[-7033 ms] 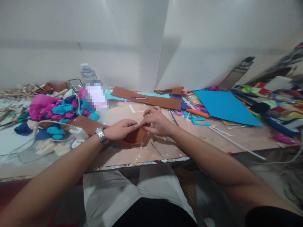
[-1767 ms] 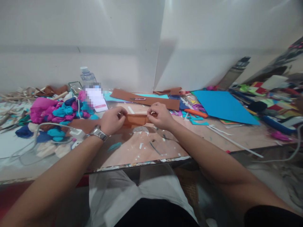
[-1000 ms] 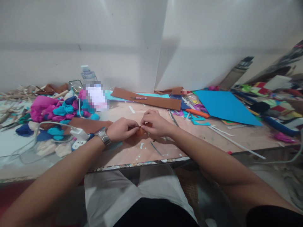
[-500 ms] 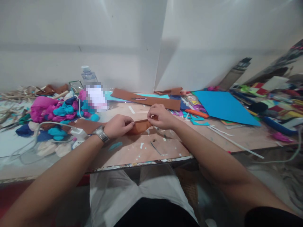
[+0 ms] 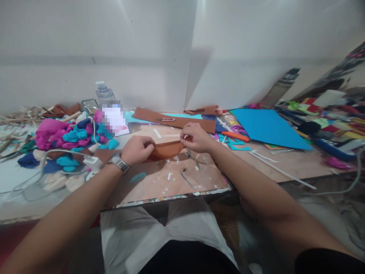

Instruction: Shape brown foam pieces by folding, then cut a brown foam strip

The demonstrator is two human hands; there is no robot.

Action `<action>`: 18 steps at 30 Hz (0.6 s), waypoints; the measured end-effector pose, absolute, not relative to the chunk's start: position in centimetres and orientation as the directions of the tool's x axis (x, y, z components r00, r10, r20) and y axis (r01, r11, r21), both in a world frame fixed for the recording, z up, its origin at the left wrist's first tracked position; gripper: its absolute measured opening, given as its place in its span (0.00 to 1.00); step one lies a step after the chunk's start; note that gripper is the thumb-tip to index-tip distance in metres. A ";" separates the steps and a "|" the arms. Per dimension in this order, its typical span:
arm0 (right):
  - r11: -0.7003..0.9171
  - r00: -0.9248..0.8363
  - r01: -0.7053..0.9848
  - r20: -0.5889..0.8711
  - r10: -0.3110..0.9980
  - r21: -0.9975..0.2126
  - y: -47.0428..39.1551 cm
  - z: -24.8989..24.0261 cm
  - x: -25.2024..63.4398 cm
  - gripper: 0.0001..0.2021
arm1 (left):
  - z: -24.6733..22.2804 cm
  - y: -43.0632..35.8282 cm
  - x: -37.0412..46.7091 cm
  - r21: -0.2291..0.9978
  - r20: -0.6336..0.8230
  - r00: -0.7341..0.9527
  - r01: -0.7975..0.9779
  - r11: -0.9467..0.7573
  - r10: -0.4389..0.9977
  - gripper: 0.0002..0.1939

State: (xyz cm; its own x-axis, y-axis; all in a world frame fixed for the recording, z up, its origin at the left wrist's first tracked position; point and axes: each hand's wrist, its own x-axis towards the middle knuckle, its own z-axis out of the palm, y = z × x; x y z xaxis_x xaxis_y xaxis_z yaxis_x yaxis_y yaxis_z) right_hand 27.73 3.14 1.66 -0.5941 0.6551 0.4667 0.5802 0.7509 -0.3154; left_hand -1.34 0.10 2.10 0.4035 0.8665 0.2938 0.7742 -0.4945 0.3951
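A curved brown piece is stretched between my two hands, just above the wooden board. My left hand, with a metal watch on its wrist, pinches the piece at its left end. The right end is pinched between the thumb and fingers of my right hand. Behind them lies a long brown strip with small pink-handled snips on it. White and teal scraps are scattered on the board in front.
Crumpled pink and blue paper, a charger with cable, a lit phone and a bottle stand left. To the right are an orange cutter, a blue sheet and a white stick.
My hands have moved slightly apart, the left one to the left. More of the brown piece shows between them. The view has shifted a little.
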 end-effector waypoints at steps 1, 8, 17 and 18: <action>0.757 -0.607 0.571 0.457 0.649 -0.317 2.8 1.5 27.3 0.04 | 2.1 0.0 -1.3 0.398 0.285 0.423 0.764 -0.508 0.860 0.15; 0.809 -0.697 0.448 0.417 0.583 -0.381 0.4 0.8 24.3 0.05 | 2.1 -1.9 0.2 0.412 0.164 0.642 0.645 -0.644 0.749 0.16; 0.815 -0.725 0.408 0.397 0.563 -0.412 0.3 0.4 24.2 0.05 | 2.2 -2.3 0.7 0.518 0.126 0.689 0.568 -0.640 0.714 0.17; 0.817 -0.728 0.407 0.395 0.560 -0.410 0.4 0.4 24.2 0.04 | 2.1 -2.2 0.6 0.525 0.124 0.692 0.562 -0.639 0.711 0.17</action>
